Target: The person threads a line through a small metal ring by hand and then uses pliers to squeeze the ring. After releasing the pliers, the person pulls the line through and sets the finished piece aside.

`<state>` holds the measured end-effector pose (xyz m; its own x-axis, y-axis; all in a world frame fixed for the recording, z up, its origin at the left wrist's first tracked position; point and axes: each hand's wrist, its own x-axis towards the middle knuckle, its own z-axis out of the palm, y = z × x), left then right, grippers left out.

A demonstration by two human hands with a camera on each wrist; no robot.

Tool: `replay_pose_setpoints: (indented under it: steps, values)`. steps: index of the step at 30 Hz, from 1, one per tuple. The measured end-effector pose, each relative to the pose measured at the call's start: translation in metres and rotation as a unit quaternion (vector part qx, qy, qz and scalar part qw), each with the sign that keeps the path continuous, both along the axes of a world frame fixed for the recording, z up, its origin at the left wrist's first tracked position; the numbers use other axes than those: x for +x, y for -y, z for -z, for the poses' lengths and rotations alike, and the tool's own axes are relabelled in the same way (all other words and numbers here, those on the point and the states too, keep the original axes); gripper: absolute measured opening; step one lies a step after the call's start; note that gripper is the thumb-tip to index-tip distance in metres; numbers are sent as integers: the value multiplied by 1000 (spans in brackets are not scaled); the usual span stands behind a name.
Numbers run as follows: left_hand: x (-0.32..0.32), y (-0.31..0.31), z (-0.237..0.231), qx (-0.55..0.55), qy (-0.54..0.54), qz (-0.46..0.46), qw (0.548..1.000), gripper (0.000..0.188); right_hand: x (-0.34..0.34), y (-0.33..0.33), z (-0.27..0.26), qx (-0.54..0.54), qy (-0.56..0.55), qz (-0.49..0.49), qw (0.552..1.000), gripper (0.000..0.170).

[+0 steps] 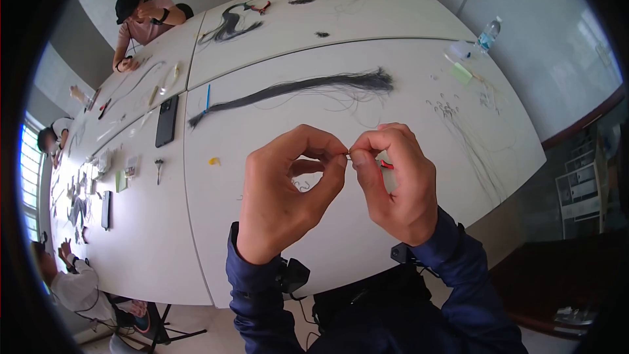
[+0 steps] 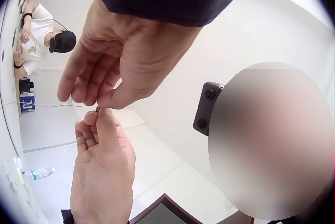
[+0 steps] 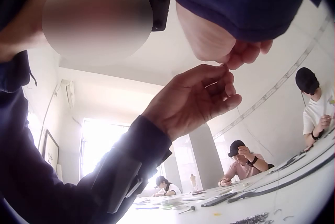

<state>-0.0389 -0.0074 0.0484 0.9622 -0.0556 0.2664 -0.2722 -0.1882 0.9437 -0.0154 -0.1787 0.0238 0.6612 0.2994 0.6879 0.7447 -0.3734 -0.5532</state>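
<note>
Over the table my left hand [image 1: 272, 190] and right hand [image 1: 406, 183] meet, thumb and index tips almost touching. Between them both pinch a tiny dark piece [image 2: 98, 108], mostly hidden by the fingertips; I cannot tell its kind. A thin strand [image 2: 63, 106] runs out sideways from the fingertips in the left wrist view. Small curved hooks [image 1: 301, 185] lie on the table behind my left hand. A red-handled tool [image 1: 386, 164] shows partly behind my right hand.
Beyond my hands lies a long bundle of dark strands [image 1: 288, 88], beside a blue stick [image 1: 208, 97]. Hooks with long thin lines [image 1: 447, 110] are spread at the right. A phone [image 1: 167, 121] and a yellow bit [image 1: 214, 161] lie left; a bottle [image 1: 489, 34] stands far right. Other people sit around.
</note>
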Motion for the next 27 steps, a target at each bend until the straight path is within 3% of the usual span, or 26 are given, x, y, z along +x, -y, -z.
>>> replay_pose_setpoints:
  steps: [4, 10, 16, 19, 20, 21, 23, 24, 27]
  values:
    - [0, 0, 0, -9, 0, -1, 1000, 7, -5, -1, -1, 67, -122, -14, 990, 11]
    - [1, -2, 1, -25, -11, -2, 1000, 8, -4, 1, -4, 64, -170, -25, 983, 11]
    - [2, -1, 2, -10, 6, -6, 1000, 11, -1, 6, -4, 35, -154, -35, 987, 13]
    - [3, -2, 1, -10, -18, -33, 999, 12, 6, 16, 7, 20, -135, 7, 991, 17]
    - [3, -3, 0, -10, -27, -44, 999, 12, 10, 29, 20, -64, -136, 28, 988, 35]
    - [3, -4, 1, -22, -26, -48, 998, 10, 13, 41, 38, -143, -100, 67, 982, 43]
    - [5, -4, 4, -48, -24, -59, 997, 7, 16, 63, 77, -299, -23, 141, 944, 57]
    - [5, -4, 5, -49, -20, -60, 997, 7, 13, 74, 96, -349, -40, 162, 922, 72]
    - [8, -2, 8, -55, -3, -60, 997, 8, 10, 87, 125, -322, -143, 148, 924, 68]
